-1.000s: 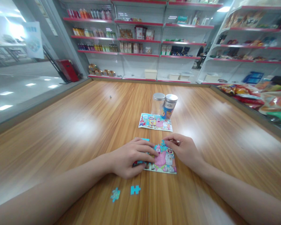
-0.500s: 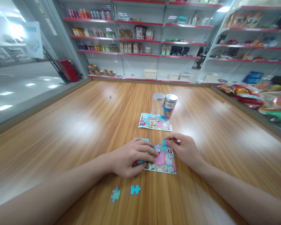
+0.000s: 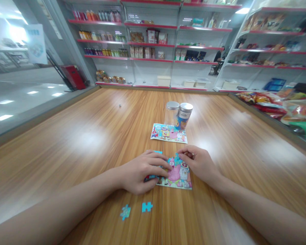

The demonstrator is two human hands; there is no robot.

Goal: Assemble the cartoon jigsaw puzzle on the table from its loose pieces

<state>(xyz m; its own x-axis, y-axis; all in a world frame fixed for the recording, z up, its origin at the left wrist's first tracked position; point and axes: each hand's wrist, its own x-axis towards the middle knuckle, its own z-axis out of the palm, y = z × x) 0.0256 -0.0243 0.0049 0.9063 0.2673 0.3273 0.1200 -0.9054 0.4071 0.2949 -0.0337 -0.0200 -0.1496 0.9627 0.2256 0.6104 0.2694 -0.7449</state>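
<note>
While both hands work over it, a partly built cardboard jigsaw lies flat on the glossy wood-grain table, near its edge closest to the person. Its long axis runs roughly left to right. The printed surface shows cartoon figures, with a pink starfish at the middle, and the upper edge is uneven, with blue tabs standing out.

The left hand lies palm down over the jigsaw's left end, fingers together and loosely extended, their tips reaching the starfish. Nothing shows held in it. The right hand sits at the upper right of the jigsaw, fingers curled and drawn toward the thumb in a near pinch over a blue piece. Whether that grip has hold of the piece is hidden by the fingers; I cannot tell.

Two loose blue pieces lie on the wood below the left hand, just apart from each other: one mottled and turned aslant, one plainer with knobbed tabs.

Farther up the table, a flat picture card lies with its long axis also crosswise, slightly skewed. Just behind it stand two upright cylinders, touching: a clear plastic jar with a ribbed silver lid, contents not readable, and a blue-wrapped canister with a matching lid.

Beyond the table, white metal shelves with red edges carry packaged goods. Crinkled snack bags are heaped along the right side.
</note>
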